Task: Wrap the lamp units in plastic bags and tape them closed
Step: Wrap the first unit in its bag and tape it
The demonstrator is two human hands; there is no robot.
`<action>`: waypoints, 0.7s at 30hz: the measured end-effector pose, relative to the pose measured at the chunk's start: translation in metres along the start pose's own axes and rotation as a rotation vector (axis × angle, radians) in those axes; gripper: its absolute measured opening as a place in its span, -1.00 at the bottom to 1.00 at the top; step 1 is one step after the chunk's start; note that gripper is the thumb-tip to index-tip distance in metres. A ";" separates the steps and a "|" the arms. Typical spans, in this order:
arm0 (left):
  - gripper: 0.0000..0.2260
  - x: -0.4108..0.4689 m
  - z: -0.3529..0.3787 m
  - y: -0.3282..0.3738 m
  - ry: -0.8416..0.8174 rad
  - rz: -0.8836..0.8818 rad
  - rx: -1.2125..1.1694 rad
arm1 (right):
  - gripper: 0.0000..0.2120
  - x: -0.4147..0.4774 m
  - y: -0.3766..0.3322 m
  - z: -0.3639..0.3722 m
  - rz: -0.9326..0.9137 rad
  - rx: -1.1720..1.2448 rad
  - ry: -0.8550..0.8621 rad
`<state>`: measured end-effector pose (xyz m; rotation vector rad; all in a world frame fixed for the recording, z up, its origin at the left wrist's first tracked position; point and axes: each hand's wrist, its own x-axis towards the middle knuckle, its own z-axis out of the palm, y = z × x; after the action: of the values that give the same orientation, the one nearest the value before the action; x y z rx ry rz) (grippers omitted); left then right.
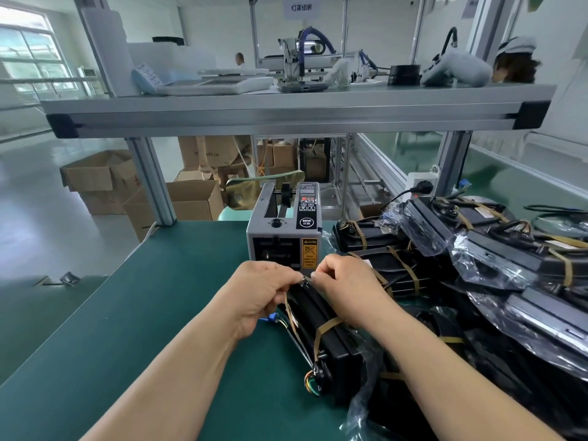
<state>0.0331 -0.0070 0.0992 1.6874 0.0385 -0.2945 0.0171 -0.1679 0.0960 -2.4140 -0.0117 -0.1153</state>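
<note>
A black lamp unit (334, 342) bound with tan tape strips stands on edge on the green mat (159, 313), its coloured wires at the near end. My left hand (264, 291) and my right hand (343, 288) pinch its far upper corner together, fingertips almost touching. Clear plastic (362, 405) lies crumpled under its near right side. A grey tape dispenser (286, 227) stands just behind my hands. Whether a piece of tape is between my fingers is too small to tell.
A heap of bagged and taped black lamp units (477, 256) fills the right side of the table. An aluminium shelf (286, 113) crosses overhead. Cardboard boxes (101, 179) stand on the floor at left. Another person (515, 62) sits at far right.
</note>
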 end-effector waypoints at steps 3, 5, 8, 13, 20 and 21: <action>-0.73 0.002 0.002 0.000 0.004 -0.018 0.041 | -0.84 0.000 0.000 0.000 0.006 -0.010 -0.003; -0.69 0.003 0.003 0.001 0.015 -0.025 0.069 | -0.83 0.000 0.000 0.001 0.001 -0.017 -0.001; -0.63 0.003 0.004 0.001 0.041 -0.010 0.087 | -0.82 -0.001 0.000 0.001 -0.011 -0.030 0.000; -0.73 -0.001 0.010 -0.002 0.094 0.036 0.051 | -0.84 -0.001 0.000 0.001 -0.024 -0.007 -0.008; -0.76 -0.003 0.013 -0.005 0.121 0.082 0.082 | -0.85 -0.003 -0.002 0.003 -0.033 0.005 -0.006; -0.74 -0.003 0.013 -0.006 0.126 0.086 0.089 | -0.85 -0.003 -0.002 0.003 -0.035 0.004 -0.005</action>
<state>0.0266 -0.0181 0.0926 1.7892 0.0465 -0.1271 0.0141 -0.1646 0.0950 -2.4111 -0.0568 -0.1260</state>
